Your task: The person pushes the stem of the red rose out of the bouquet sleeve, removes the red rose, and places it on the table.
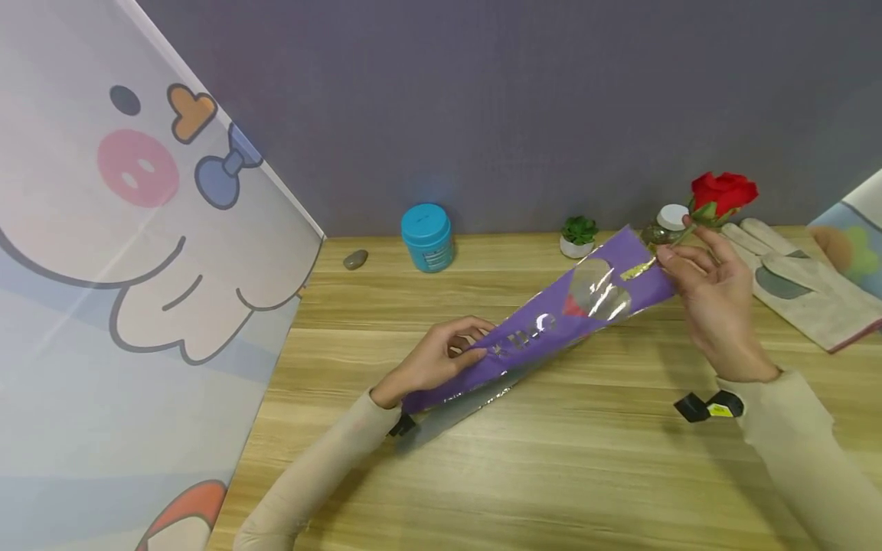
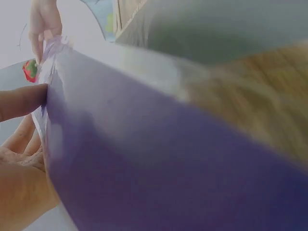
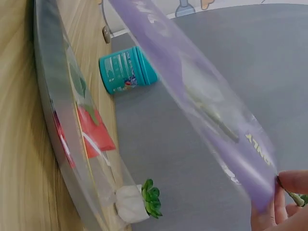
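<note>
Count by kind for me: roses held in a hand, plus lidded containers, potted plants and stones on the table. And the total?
Rose in the right hand: 1
With lids: 2, blue tub and jar
Potted plant: 1
Stone: 1
Total: 5

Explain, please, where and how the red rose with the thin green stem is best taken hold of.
Probably by the thin green stem, just below the wide red bloom, with a light pinch from the near right side, as the right hand does. The stem is slim; the broad bloom might crush. The shiny purple sleeve occupies the left side.
</note>
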Demonstrator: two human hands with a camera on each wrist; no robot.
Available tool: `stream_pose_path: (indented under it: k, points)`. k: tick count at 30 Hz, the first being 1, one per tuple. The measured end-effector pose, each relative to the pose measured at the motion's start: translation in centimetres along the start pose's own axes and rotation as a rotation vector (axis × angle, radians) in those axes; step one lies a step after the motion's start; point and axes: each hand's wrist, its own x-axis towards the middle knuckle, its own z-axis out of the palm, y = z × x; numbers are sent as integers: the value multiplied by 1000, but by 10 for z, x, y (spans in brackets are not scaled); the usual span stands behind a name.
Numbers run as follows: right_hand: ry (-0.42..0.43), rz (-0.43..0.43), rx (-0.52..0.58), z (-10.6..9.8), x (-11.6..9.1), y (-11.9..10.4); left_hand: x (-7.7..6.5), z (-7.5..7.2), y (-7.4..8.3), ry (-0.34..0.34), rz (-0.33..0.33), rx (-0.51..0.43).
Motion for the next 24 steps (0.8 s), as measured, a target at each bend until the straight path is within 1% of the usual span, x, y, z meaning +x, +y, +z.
stream_pose_path:
  k: [2,4,7,11,16,19,24]
  points:
    - [7,-6,12,-1,2,0,0,-2,-1,-1,-8,0]
    - [16,-9,56,-3,4,0,-1,-4,-2,-3,-16,1]
    - [54,-34,120,-4,8,-1,-2,-7,-4,-6,-20,3]
    - [113,-94,190,-6,13,-7,-4,-12,-6,-2,-6,18]
    - [126,-138,271,-11,18,-21,-6,-17,-12,24,11,34]
    - [152,-172,246,-16,22,-28,-8,-20,-14,48,15,35]
    - [212,-257,143,-19,25,-43,-11,-26,-16,86,3,31]
